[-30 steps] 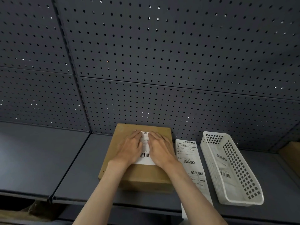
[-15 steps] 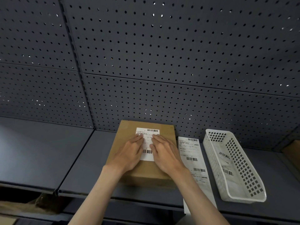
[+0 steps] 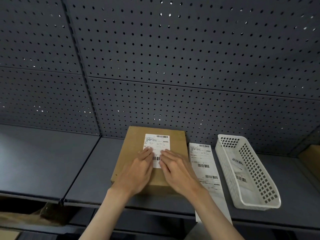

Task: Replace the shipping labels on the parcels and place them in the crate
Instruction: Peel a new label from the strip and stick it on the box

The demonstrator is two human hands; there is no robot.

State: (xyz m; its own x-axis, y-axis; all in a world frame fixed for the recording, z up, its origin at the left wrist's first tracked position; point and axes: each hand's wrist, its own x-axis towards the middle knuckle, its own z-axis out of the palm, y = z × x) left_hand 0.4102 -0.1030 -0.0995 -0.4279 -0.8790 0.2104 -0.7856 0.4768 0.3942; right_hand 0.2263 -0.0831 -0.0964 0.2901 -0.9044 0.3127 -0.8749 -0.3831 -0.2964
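Observation:
A flat brown cardboard parcel (image 3: 176,141) lies on the dark grey shelf (image 3: 69,167), against the pegboard wall. A white shipping label (image 3: 156,143) with barcodes is stuck on its top. My left hand (image 3: 138,168) and my right hand (image 3: 174,168) lie flat side by side on the parcel. Their straight fingers press on the lower half of the label. To the right of the parcel lies a long white strip of labels (image 3: 204,168), which hangs over the shelf's front edge.
A white perforated plastic basket (image 3: 259,184) stands at the right with peeled labels inside. A brown box corner (image 3: 311,161) shows at the far right edge. The pegboard wall (image 3: 173,66) rises behind. Brown paper (image 3: 26,217) lies below the shelf at left.
Both hands have slid down the label toward me, uncovering its upper half and top barcode. The parcel has stayed in place.

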